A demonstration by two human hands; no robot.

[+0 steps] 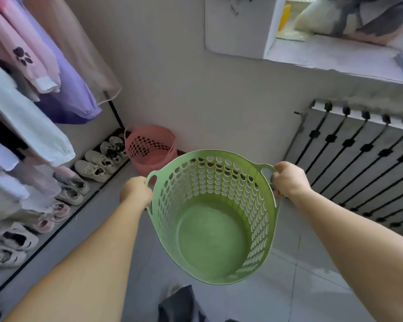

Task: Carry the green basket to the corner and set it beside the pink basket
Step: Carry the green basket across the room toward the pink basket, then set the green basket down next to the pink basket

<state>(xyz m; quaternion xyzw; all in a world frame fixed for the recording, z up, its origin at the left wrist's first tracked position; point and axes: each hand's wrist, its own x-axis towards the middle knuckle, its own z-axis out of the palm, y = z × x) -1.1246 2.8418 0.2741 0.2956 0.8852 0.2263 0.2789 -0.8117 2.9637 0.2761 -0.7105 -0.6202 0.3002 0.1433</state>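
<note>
I hold an empty green basket (214, 231) with perforated walls in the air at the centre of the view, tilted so its opening faces me. My left hand (136, 191) grips its left handle and my right hand (289, 178) grips its right handle. The pink basket (149, 147) stands on the floor in the corner, just beyond and to the left of the green one. The green rim hides the pink basket's lower right side.
A clothes rack (113, 110) with hanging garments lines the left side, with several shoes (96, 167) in a row beneath it. A grey radiator cover (363, 163) with black bars stands at the right under a windowsill (335, 56). Grey floor tiles (312, 287) lie below.
</note>
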